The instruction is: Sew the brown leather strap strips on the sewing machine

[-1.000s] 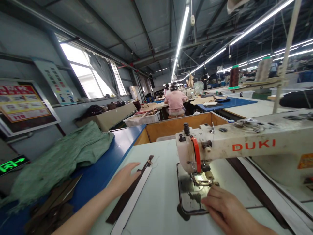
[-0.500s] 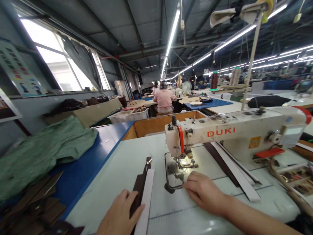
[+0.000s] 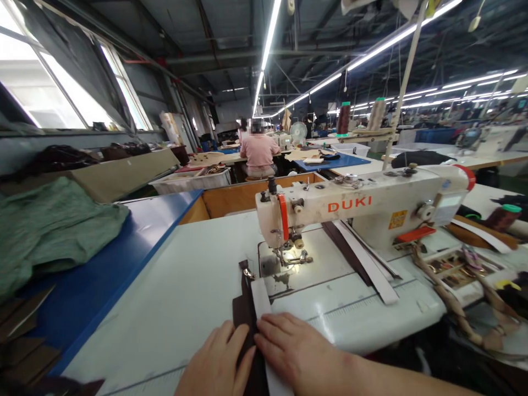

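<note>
A dark brown strip (image 3: 244,308) with a metal zipper pull (image 3: 248,273) at its far end lies on the pale machine table. Along its right side runs a white strip (image 3: 260,297). My left hand (image 3: 216,357) grips the dark strip from the left, its thumb and forefinger closed at the edge. From the right, my right hand (image 3: 295,349) presses its closed fingers on the white strip where it meets the dark one. Both hands are close together, to the front left of the sewing machine's needle area (image 3: 289,256). The near ends of both strips are partly hidden by my hands.
The sewing machine (image 3: 350,203) stands at right, with more dark and white strips (image 3: 367,264) under its arm. A parts tray (image 3: 462,269) sits beyond. Green cloth (image 3: 61,231) and brown pieces (image 3: 25,341) lie on the blue surface at left. A person in pink (image 3: 259,148) sits ahead.
My right hand has moved left from beside the needle plate onto the white strip. My left hand stays on the dark strip. The view has shifted to the right.
</note>
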The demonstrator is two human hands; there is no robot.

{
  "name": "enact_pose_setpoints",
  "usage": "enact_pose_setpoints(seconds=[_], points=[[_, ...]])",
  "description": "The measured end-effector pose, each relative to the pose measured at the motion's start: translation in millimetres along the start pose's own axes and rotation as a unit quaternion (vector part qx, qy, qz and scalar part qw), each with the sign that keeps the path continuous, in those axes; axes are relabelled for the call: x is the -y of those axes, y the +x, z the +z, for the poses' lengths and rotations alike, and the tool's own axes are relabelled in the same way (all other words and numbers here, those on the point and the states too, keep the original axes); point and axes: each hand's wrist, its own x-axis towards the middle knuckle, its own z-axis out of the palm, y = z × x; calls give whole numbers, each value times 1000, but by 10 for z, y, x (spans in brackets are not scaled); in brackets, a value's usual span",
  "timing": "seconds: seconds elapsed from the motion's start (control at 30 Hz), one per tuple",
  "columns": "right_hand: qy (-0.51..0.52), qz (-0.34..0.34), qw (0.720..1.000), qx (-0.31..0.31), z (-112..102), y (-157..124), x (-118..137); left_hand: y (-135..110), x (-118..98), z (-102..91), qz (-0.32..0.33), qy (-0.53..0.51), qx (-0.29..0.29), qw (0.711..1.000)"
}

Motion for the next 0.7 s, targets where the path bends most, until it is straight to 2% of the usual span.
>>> enact_pose_setpoints(seconds=[0.17, 0.27, 0.37, 0.5, 0.63, 0.7], points=[[-31, 10, 999, -8, -51, -6, 24, 363, 74, -118, -14, -3, 10, 1000], [-57, 14, 998, -11, -26, 33, 55, 718, 163, -199, 16, 38, 18, 999], [-91, 9, 996, -19, 5, 55, 70, 1055, 197, -224, 56, 58, 49, 996], [-150, 5, 984, -93, 138, 71, 54, 1348, 185, -213, 101, 84, 108, 985], [-203, -13, 957, -206, 430, 195, -24, 1444, 225, -203, 115, 89, 126, 981], [-214, -26, 956, -200, 544, 276, -74, 1451, 270, -189, 112, 76, 118, 984]])
